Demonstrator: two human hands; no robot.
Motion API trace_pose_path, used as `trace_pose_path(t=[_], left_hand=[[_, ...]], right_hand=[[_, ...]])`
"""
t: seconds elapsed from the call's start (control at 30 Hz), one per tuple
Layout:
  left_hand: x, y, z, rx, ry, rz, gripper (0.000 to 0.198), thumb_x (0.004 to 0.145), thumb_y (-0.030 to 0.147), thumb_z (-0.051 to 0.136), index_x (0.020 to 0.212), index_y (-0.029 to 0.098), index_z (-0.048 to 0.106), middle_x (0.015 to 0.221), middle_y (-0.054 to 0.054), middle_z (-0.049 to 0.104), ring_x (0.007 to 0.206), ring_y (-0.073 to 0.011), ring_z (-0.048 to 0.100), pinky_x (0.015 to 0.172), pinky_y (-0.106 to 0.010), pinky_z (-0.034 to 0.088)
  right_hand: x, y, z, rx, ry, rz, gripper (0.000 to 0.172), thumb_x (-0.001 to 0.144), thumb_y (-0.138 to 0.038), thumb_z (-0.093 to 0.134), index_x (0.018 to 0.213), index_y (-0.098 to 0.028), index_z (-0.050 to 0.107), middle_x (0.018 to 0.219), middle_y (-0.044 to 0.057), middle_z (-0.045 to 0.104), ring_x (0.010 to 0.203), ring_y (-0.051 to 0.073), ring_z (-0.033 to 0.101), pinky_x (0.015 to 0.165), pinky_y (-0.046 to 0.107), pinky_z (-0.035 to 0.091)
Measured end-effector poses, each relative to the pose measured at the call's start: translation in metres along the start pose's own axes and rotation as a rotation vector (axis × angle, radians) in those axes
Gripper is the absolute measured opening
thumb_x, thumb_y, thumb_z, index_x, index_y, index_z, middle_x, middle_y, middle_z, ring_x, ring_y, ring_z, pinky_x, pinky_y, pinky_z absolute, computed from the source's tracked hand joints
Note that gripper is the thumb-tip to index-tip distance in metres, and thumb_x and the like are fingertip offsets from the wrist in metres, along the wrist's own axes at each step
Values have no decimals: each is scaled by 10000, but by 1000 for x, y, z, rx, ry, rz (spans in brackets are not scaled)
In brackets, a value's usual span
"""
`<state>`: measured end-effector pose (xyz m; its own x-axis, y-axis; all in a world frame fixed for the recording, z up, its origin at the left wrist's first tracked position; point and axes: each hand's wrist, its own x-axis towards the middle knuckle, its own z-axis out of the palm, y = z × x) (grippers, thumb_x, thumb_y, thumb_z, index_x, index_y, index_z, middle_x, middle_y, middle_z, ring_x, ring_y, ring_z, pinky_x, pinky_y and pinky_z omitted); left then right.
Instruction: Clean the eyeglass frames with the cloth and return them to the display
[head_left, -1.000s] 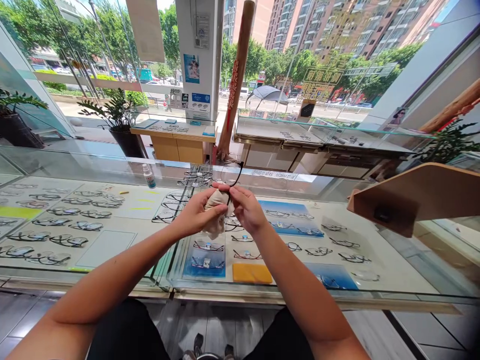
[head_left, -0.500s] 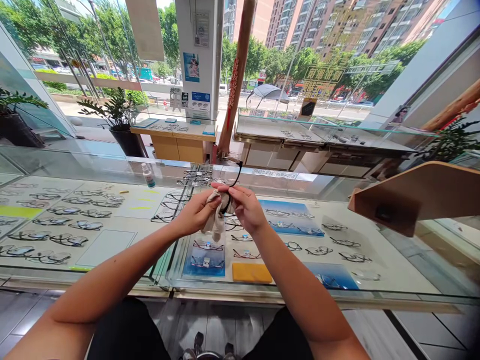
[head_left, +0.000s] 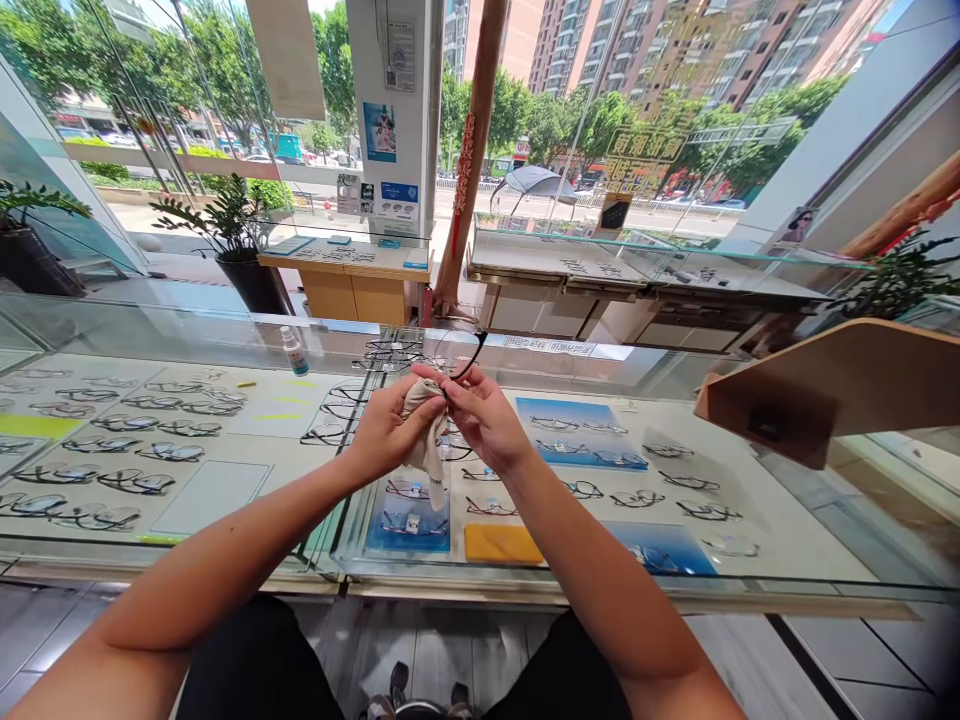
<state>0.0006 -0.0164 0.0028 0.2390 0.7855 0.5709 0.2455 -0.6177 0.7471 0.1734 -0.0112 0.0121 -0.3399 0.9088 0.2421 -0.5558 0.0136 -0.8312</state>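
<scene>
Above the glass counter my two hands meet in the middle of the view. My left hand point(head_left: 391, 425) is closed on a pale beige cleaning cloth point(head_left: 426, 455), whose loose end hangs below the fingers. In my right hand point(head_left: 491, 420), thumb and fingers pinch a pair of eyeglasses point(head_left: 475, 352) with dark temples. One temple curves up and away past the fingertips. The cloth is pressed against the frame between the hands; most of the lenses and the exact contact are hidden by fingers and cloth.
Under the glass counter top point(head_left: 247, 345) lie rows of eyeglasses point(head_left: 135, 480). A spray bottle point(head_left: 295, 352) stands on the counter, left of my hands. An orange-yellow box point(head_left: 503, 544) lies inside the case. A brown wooden board point(head_left: 817, 385) juts in at the right.
My left hand has closed further round the cloth, which now bunches higher and hangs longer. The raised temple has dipped slightly. Both hands stay together in the same place.
</scene>
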Motion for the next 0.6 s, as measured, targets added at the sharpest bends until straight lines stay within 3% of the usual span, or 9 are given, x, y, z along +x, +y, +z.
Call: trace_pose_path(t=[0.13, 0.27, 0.47, 0.53, 0.6], left_hand=[[0, -2, 1, -54, 41, -16, 595, 1063, 737, 554, 901, 182, 695, 737, -15, 657, 674, -166, 543, 658, -304, 435], [1, -7, 1, -85, 70, -29, 641, 1051, 783, 543, 846, 190, 674, 757, -23, 644, 691, -170, 534, 669, -314, 450], [8, -13, -5, -125, 333, 3, 421, 1094, 612, 622, 1189, 227, 764, 1054, -62, 752, 919, -199, 669, 849, -337, 545], [12, -17, -8, -186, 382, 17, 387, 1097, 576, 631, 1299, 264, 741, 1054, -51, 717, 835, -171, 635, 775, -322, 545], [16, -22, -13, -237, 393, 23, 344, 1087, 556, 648, 1276, 279, 728, 928, -16, 639, 693, -139, 526, 650, -296, 485]], right_hand=[[0, 4, -2, -34, -1, -4, 385, 761, -501, 991, 917, -275, 720, 1254, 56, 867, 1117, 229, 795, 1045, 377, 624], [4, 2, -8, -46, 13, -36, 396, 756, -524, 994, 926, -278, 734, 1194, 46, 873, 1143, 240, 792, 1100, 408, 605], [11, -14, -24, -80, 85, -179, 339, 835, -517, 944, 956, -290, 723, 1218, 37, 857, 1184, 224, 767, 1107, 415, 599], [12, -18, -29, -67, 97, -194, 336, 841, -512, 940, 963, -297, 713, 1189, 20, 853, 1163, 211, 769, 1078, 396, 610], [13, -21, -32, -45, 100, -196, 333, 843, -507, 939, 960, -301, 704, 1144, 0, 845, 1135, 193, 769, 1058, 371, 616]])
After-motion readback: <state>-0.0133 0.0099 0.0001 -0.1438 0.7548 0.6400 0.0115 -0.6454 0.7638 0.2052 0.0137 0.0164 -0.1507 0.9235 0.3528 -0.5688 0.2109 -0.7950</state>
